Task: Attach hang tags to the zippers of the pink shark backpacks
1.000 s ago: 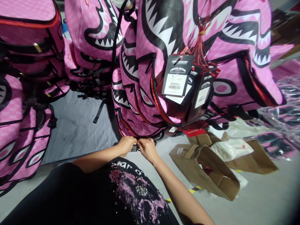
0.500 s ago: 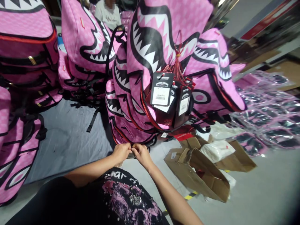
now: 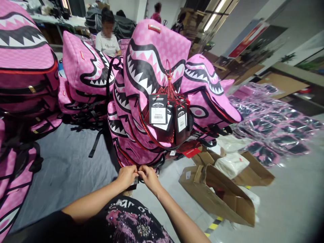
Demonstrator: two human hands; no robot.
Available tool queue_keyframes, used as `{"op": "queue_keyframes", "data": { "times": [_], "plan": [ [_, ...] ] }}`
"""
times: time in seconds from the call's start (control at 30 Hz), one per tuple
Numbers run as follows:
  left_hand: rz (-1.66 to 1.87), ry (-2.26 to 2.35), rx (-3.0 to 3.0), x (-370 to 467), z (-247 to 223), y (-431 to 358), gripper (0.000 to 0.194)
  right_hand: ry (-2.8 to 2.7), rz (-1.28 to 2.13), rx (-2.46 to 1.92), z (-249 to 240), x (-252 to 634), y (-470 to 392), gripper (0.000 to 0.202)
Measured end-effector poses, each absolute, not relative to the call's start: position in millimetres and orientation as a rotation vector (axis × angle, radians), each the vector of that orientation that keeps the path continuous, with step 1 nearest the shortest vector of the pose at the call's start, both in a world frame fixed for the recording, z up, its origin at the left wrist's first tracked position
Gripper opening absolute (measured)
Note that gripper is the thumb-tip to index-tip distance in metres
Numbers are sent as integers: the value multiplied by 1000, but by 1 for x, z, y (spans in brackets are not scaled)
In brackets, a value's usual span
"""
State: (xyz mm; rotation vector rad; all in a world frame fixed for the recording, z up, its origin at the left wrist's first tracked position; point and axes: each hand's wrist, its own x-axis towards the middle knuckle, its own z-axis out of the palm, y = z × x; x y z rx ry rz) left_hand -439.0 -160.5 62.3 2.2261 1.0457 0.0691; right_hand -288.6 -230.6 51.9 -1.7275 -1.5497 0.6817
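The left hand [image 3: 126, 176] and right hand [image 3: 149, 178] nearly meet, fingertips pinched; what lies between them is hidden. Just beyond them, low in the stack, sits a pink bag [image 3: 148, 156] with black-and-red trim, beneath other bags [image 3: 154, 44] printed with toothy mouths.

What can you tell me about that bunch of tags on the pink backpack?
The bunch of tags is a thick cluster of flat, rectangular cards, black and dark red. The foremost reads LIMITED EDITION above a white barcode label. Thin red strings rise from the cards, gathered by a yellowish band. The cluster rests against the pink backpack, clear of the left hand and right hand.
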Motion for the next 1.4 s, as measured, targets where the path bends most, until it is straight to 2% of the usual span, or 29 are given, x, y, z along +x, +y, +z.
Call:
{"op": "queue_keyframes", "data": {
  "times": [0.47,0.57,0.97,1.13,1.3,1.4],
  "plan": [
    [35,987,2215,-438,70,-158,17,-1447,734,-1708,52,-289,-231,9],
    [62,1058,2224,-438,68,-159,11,-1415,767,-1700,50,-288,-232,8],
    [37,961,2175,-432,72,-159,12,-1386,772,-1698,47,-283,-232,7],
    [102,1103,2191,-429,70,-162,9,-1351,789,-1696,46,-280,-232,5],
    [56,1002,2182,-429,68,-164,14,-1337,814,-1677,47,-278,-232,6],
    [76,1087,2258,-428,66,-163,9,-1299,864,-1664,44,-278,-233,6]
  ]
}}
